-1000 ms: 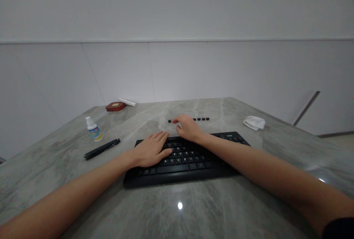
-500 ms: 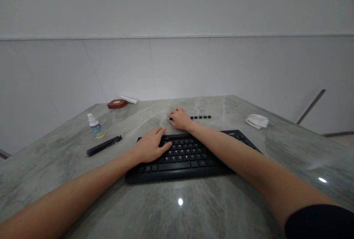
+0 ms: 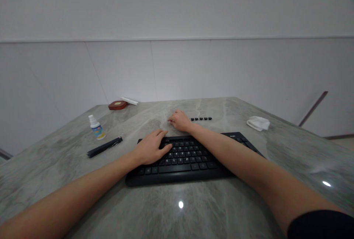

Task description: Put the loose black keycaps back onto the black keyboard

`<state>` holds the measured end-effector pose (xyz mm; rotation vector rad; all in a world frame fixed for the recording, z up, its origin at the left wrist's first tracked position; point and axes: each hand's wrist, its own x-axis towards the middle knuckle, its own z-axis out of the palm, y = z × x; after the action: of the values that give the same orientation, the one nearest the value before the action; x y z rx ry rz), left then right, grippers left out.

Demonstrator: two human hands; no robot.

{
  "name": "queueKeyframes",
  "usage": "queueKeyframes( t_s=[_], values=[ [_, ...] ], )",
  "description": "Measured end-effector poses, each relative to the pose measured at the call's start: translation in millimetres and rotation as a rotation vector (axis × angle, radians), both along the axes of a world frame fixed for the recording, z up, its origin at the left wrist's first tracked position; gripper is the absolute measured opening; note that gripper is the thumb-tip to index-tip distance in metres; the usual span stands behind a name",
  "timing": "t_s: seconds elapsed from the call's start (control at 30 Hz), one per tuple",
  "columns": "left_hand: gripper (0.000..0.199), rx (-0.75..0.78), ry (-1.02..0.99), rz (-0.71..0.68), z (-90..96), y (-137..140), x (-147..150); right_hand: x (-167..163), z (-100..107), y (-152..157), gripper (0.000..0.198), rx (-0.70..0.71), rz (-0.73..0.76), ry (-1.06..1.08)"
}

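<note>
A black keyboard [image 3: 177,169] lies on the table in front of me. My left hand [image 3: 151,147] rests on its left part, fingers stretched toward the rear edge and thumb apart over the keys; it is open. Across the keyboard reaches my right arm, and my right hand [image 3: 181,121] is low over the table just behind it. Its fingertips are pinched together around a small black keycap, now mostly hidden by the fingers. To the right of that hand stands a row of several black keycaps [image 3: 201,119].
On the left are a white spray bottle [image 3: 97,128] with a coloured label and a long black object [image 3: 104,147]. A brown-red case [image 3: 117,105] and a white flat strip [image 3: 129,101] lie at the back left. A white cloth [image 3: 258,123] is at the right, before the wall.
The fingers of my right hand have closed in, and the black keycap that showed at their tips is now mostly covered. My left hand stays on the keyboard. The view has tilted slightly.
</note>
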<state>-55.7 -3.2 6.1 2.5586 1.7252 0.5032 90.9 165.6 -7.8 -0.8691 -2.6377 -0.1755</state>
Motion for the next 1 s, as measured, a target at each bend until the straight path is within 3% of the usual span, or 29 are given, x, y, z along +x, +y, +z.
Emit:
queueKeyframes(
  t_s=[0.2, 0.3, 0.37, 0.43, 0.5, 0.67, 0.87, 1.0],
  values=[
    [0.053, 0.0, -0.004, -0.013, -0.8, 1, -1, 3, 8, 4, 0.019, -0.159, 0.082, 0.308],
    [0.051, 0.003, -0.012, -0.02, -1.7, 1, -2, 7, 11, 0, 0.018, -0.459, 0.122, 0.431],
    [0.05, -0.001, -0.015, -0.025, -2.0, 1, -2, 9, 10, -4, 0.02, -0.721, 0.195, 0.372],
    [0.048, -0.003, -0.015, -0.03, -2.3, 1, -2, 10, 8, -8, 0.018, -0.854, 0.236, 0.263],
    [0.045, -0.003, -0.013, -0.035, -2.5, 2, -3, 10, 7, -11, 0.016, -0.818, 0.214, 0.2],
    [0.043, -0.003, -0.014, -0.035, -2.1, 2, -3, 13, 15, -17, 0.018, -0.556, 0.129, 0.188],
    [0.042, -0.01, -0.013, -0.031, 0.1, 1, -1, 20, 18, -20, 0.018, -0.533, 0.222, -0.029],
    [0.042, 0.003, -0.02, -0.037, -0.9, 1, -2, 17, 31, -28, 0.011, -0.492, 0.157, 0.032]
  ],
)
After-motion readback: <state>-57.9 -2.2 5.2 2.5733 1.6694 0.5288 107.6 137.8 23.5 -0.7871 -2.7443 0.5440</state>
